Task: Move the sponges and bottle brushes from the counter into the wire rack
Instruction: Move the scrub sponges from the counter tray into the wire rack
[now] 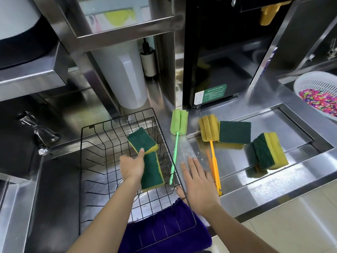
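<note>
A black wire rack (94,136) sits in the sink at lower left. Inside it, my left hand (132,166) grips a green-and-yellow sponge (142,141), thumb on its green top. A second sponge (151,172) leans upright in the rack just right of that hand. A green bottle brush (177,132) lies on the counter with its handle over the rack's right rim. My right hand (198,181) hovers flat and open between the green brush and an orange-yellow bottle brush (209,132). One sponge (234,132) lies flat beside the orange-yellow brush, and two more sponges (266,152) stand on edge further right.
A purple cloth (164,232) hangs over the front edge under the rack. A white colander (317,84) of coloured bits stands at the far right. A black appliance (218,61) and a white container (124,73) stand at the back. A tap (36,132) is at left.
</note>
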The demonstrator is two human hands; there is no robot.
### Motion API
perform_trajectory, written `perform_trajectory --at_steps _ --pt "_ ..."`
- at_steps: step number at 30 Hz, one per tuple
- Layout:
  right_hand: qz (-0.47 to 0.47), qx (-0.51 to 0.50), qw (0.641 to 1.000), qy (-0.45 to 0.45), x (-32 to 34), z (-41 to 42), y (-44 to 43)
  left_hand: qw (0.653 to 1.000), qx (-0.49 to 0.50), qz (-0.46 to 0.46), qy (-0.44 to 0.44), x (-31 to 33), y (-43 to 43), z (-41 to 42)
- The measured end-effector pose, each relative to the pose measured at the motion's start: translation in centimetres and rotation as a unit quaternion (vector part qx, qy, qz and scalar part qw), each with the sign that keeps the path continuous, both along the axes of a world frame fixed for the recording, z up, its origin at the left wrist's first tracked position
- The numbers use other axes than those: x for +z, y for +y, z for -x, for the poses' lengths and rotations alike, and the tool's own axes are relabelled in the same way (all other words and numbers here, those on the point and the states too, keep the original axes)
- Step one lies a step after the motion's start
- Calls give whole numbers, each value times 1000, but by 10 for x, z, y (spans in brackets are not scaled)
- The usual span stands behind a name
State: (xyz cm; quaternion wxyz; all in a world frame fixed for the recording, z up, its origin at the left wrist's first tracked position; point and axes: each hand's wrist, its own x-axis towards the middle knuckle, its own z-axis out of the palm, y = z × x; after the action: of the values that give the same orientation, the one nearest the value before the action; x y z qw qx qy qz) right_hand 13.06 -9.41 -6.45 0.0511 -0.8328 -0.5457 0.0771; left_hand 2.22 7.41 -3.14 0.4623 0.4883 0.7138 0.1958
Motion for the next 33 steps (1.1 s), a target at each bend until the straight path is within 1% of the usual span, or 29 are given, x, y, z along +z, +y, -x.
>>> perform_trajectory --at_steps 3,6,9,12,16,18,20,22,25,27,30,31,33 --pt "3 0 1000 0 1 0 0 998 -11 11 -65 -3 16 -4" --pt "6 -1 1000 1 2 0 0 994 -21 20 -103 -4 23 -10" --pt "7 -2 1000 -2 2 0 1 989 -87 -11 -116 -2 25 -17" --pt "12 -1 1000 -6 1 0 1 988 -116 -32 -97 0 29 -20" --pt "15 -4 1000 -5 1 0 0 989 -149 -16 -19 0 40 -20" --pt "16 -4 1000 -4 1 0 1 987 -163 -7 3 2 44 -20" --pt "15 -2 1000 -6 1 0 1 986 -165 -7 12 3 45 -18" --pt "13 -3 1000 -7 3 -1 1 989 -145 -2 35 2 45 -13" --pt "11 0 1000 -7 3 -1 0 984 -159 41 66 5 37 0" --pt "10 3 1000 -5 2 -1 0 973 -193 107 64 11 29 9" --pt "15 1 1000 -3 2 0 0 944 -247 215 44 17 17 21" --pt "16 -1 1000 -2 3 0 0 940 -255 224 36 17 13 22" --pt "16 -1 1000 -3 4 1 0 948 -246 204 4 17 6 21"
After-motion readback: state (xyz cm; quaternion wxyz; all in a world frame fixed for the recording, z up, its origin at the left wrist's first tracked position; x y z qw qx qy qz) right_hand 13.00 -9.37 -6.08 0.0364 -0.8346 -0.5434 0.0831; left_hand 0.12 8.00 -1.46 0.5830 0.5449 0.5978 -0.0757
